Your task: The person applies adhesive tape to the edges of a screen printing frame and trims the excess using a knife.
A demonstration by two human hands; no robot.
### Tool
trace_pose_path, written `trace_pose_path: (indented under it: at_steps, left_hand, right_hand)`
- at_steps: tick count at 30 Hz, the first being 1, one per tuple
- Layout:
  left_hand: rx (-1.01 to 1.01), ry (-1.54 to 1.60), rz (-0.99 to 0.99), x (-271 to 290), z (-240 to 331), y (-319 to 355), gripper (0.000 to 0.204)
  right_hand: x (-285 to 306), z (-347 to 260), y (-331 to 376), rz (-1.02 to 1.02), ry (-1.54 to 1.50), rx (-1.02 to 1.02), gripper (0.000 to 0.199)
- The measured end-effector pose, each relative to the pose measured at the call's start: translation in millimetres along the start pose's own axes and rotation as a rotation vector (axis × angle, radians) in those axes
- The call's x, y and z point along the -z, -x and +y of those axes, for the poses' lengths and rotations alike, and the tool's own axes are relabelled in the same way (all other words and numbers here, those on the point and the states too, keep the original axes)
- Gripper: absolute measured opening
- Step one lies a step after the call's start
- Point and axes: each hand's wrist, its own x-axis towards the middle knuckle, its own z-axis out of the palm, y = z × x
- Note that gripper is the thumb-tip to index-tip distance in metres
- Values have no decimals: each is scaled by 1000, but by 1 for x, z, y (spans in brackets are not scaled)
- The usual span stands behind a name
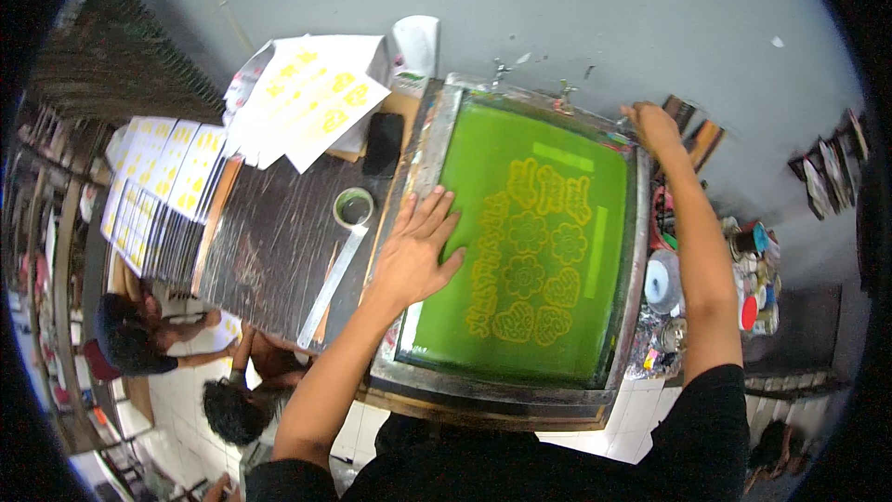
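Observation:
In front of me lies a screen-printing frame [492, 390] with green mesh [483, 139]. Yellowish outlines of flowers, hearts and lettering [528, 276] show in the mesh. My left hand [418, 246] rests flat across the frame's left side, fingers stretched toward the far edge and thumb over the mesh. At the far right corner, my right hand [654, 128] has its fingers curled around something small, perhaps a clamp screw, that they mostly hide. Two metal clamps [563, 95] stand along the far edge.
Left of the frame, a dark table holds a tape roll [353, 208], a pale strip [332, 286], a phone [383, 143] and yellow-printed sheets [311, 98]. Further left stands a rack of prints [177, 167], with two people [232, 409] below. Jars and tubs [743, 270] crowd the right.

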Motion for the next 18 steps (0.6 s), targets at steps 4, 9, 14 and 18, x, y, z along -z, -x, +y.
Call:
trace_pose_path:
  at_steps: [4,9,14,18]
  left_hand:
    - [7,-23,7,-1,-5,6,53]
    - [7,-82,9,-7,2,8,56]
    - [22,-134,13,-10,-1,12,58]
    - [27,-101,55,-14,-4,11,56]
  right_hand:
    - [0,-11,-1,-77,1,-29,60]
    - [-24,12,-3,-102,127,-86,56]
    - [-32,-6,-20,-95,88,-241,54]
    - [-21,-39,-40,315,263,235,62]
